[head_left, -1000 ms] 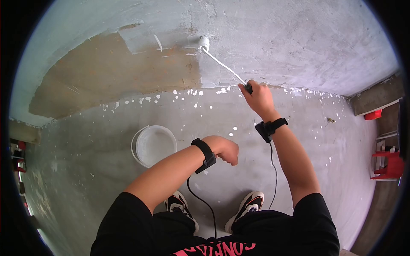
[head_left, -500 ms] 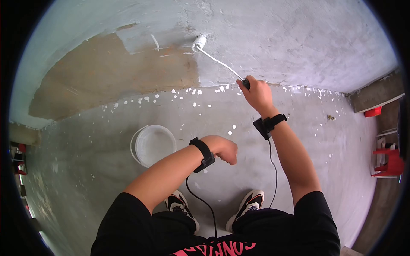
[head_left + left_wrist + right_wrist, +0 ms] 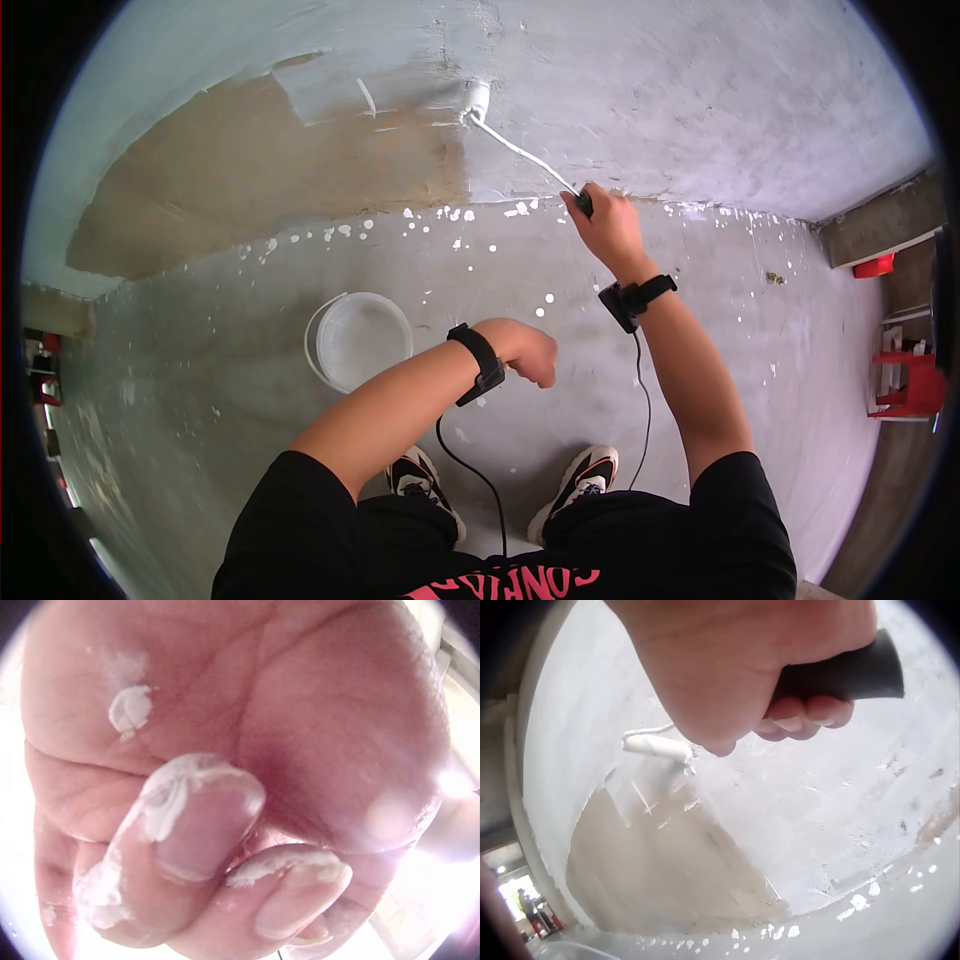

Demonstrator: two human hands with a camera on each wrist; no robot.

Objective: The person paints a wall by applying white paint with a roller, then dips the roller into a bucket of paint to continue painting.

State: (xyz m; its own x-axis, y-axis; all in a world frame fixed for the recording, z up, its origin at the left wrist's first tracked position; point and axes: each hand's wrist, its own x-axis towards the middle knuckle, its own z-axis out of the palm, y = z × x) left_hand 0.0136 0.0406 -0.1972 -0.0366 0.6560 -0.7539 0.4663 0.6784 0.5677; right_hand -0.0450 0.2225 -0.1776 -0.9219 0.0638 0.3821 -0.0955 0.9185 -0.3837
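Observation:
My right hand (image 3: 608, 228) grips the dark handle (image 3: 847, 673) of a paint roller, fingers wrapped round it. From the handle a thin white-coated rod runs up to the white roller head (image 3: 479, 99), which is at the wall beside the upper right edge of a bare brown patch (image 3: 270, 150). In the right wrist view the roller head (image 3: 658, 747) lies just above that brown area. Bent in front of the body, my left hand (image 3: 525, 350) holds nothing. Its fingers (image 3: 210, 825) curl loosely toward the palm, with white paint smeared on fingertips and palm.
A white bucket (image 3: 362, 342) stands on the grey floor, left of my left forearm. White paint drops (image 3: 345, 231) dot the floor along the wall's base. At the far right are a red chair (image 3: 910, 385) and a ledge (image 3: 885, 225). Cables hang from both wrist cameras.
The roller head and my right hand have shifted slightly left and up, then back to the right and down. My left hand stays about where it was.

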